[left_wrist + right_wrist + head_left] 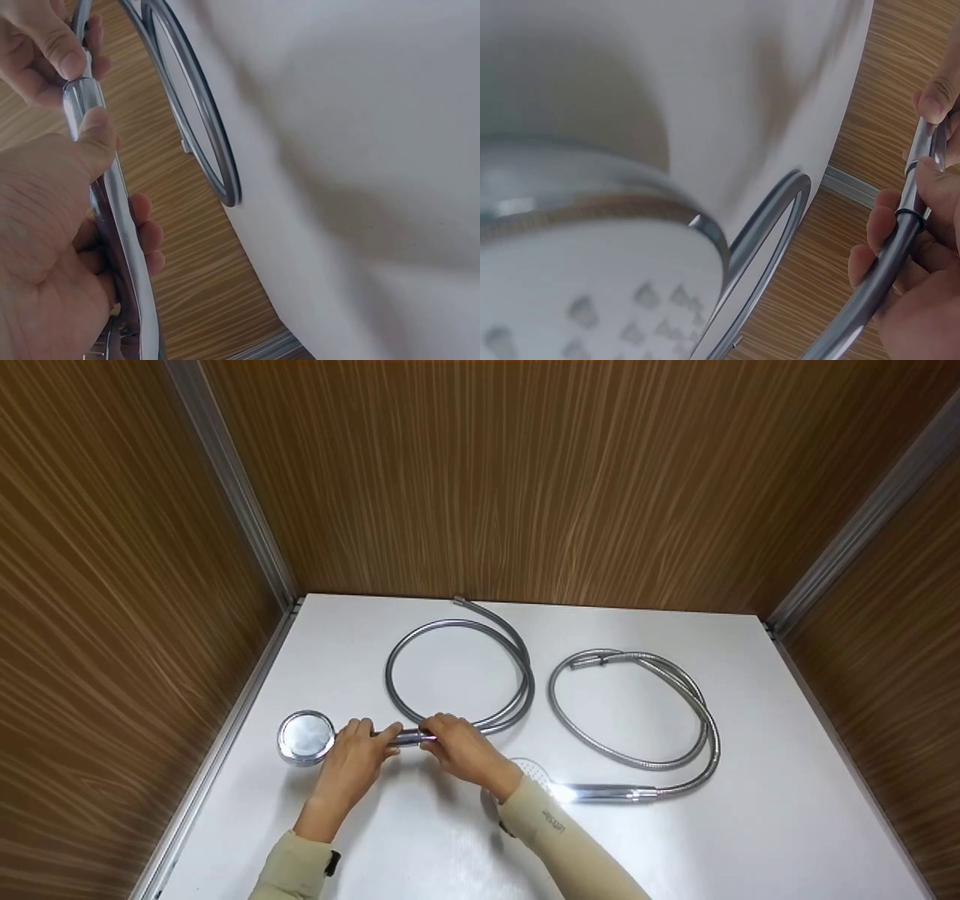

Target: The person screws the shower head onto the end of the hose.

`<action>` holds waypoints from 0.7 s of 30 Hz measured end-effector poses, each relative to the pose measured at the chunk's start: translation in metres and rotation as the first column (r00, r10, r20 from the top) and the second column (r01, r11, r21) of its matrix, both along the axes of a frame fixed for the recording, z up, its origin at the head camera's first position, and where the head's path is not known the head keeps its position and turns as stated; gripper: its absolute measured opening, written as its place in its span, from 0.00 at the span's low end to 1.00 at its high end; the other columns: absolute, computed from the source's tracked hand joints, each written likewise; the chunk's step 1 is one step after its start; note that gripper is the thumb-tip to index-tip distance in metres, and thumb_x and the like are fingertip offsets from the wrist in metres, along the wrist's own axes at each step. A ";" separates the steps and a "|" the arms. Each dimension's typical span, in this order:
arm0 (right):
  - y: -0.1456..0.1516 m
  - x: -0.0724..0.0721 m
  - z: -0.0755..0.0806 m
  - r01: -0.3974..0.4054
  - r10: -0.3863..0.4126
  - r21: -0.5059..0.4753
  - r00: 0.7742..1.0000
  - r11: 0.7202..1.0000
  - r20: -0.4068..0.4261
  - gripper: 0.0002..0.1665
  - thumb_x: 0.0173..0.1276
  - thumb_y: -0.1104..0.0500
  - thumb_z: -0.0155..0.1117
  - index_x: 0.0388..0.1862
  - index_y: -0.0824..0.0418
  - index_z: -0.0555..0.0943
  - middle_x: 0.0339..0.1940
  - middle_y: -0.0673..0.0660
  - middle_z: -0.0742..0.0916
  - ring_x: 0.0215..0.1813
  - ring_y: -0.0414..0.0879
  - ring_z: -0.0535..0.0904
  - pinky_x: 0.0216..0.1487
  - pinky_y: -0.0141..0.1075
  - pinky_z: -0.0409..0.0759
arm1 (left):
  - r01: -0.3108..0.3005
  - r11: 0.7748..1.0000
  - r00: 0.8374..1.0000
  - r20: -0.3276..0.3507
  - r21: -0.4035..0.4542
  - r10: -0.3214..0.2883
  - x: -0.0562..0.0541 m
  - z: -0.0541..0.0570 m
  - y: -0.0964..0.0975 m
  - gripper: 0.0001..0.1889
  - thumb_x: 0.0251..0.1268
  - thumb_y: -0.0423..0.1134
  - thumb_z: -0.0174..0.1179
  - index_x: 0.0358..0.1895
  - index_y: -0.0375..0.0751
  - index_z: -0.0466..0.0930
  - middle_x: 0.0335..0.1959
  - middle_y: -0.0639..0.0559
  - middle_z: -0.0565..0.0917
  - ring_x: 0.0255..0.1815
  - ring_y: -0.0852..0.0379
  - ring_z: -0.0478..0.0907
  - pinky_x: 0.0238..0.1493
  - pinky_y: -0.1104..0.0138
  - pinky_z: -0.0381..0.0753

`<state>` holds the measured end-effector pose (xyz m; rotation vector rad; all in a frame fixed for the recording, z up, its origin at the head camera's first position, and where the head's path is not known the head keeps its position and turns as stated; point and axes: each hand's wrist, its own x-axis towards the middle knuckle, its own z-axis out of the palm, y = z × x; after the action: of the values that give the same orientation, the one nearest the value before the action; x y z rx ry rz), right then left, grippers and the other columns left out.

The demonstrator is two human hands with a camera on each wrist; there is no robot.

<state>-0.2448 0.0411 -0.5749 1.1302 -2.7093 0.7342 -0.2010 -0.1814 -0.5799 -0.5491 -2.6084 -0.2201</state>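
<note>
My left hand point(354, 761) grips the chrome handle of a shower head point(306, 736), its round head pointing left. In the left wrist view the left hand's fingers wrap under the handle point(131, 240) with the thumb along the top. At the handle's lower end, my right hand point(459, 748) pinches the end of a grey shower hose point(525, 675). The right wrist view shows the hose end point(907, 210) meeting the handle, with a dark ring near the join. That hose lies coiled on the white table behind the hands.
A second shower head point(531, 771) with a chrome handle point(611, 793) lies under the right forearm, partly hidden by it. Its ribbed metal hose point(712, 727) loops on the right of the white table point(780, 817). Wood-grain panels point(495, 480) enclose the back and sides.
</note>
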 end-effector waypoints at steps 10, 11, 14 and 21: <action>0.002 -0.001 -0.004 -0.040 0.035 -0.070 0.998 0.997 -0.060 0.10 0.75 0.61 0.69 0.50 0.61 0.78 0.42 0.54 0.86 0.42 0.44 0.83 0.46 0.34 0.85 | 0.012 1.000 1.000 0.010 -0.014 -0.012 0.000 0.003 -0.001 0.19 0.62 0.46 0.73 0.56 0.53 0.85 0.30 0.44 0.76 0.33 0.48 0.73 0.37 0.55 0.77; 0.002 -0.001 -0.004 -0.038 0.034 -0.072 0.998 0.997 -0.056 0.10 0.75 0.61 0.69 0.49 0.60 0.77 0.42 0.54 0.85 0.42 0.44 0.83 0.46 0.34 0.85 | 0.014 1.000 1.000 0.014 -0.013 -0.014 0.000 0.003 -0.001 0.19 0.62 0.46 0.72 0.57 0.53 0.85 0.30 0.44 0.76 0.33 0.48 0.73 0.37 0.55 0.77; 0.002 -0.001 -0.003 -0.035 0.032 -0.071 0.999 0.997 -0.038 0.11 0.74 0.61 0.70 0.50 0.59 0.77 0.42 0.55 0.86 0.42 0.44 0.84 0.46 0.35 0.85 | 0.006 1.000 1.000 0.019 -0.015 -0.006 0.001 0.004 -0.003 0.19 0.62 0.46 0.72 0.57 0.53 0.85 0.30 0.44 0.76 0.33 0.48 0.72 0.37 0.55 0.76; 0.002 -0.001 -0.003 -0.048 0.047 -0.032 0.998 0.998 -0.037 0.10 0.77 0.58 0.67 0.53 0.59 0.81 0.43 0.55 0.88 0.43 0.46 0.85 0.48 0.38 0.86 | 0.003 0.999 1.000 -0.004 -0.034 -0.003 0.002 0.004 -0.005 0.19 0.60 0.46 0.74 0.56 0.53 0.85 0.30 0.44 0.75 0.32 0.48 0.72 0.36 0.56 0.76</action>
<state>-0.2458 0.0433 -0.5783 1.1923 -2.6387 0.7548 -0.1990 -0.1868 -0.5760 -0.5646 -2.6121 -0.1759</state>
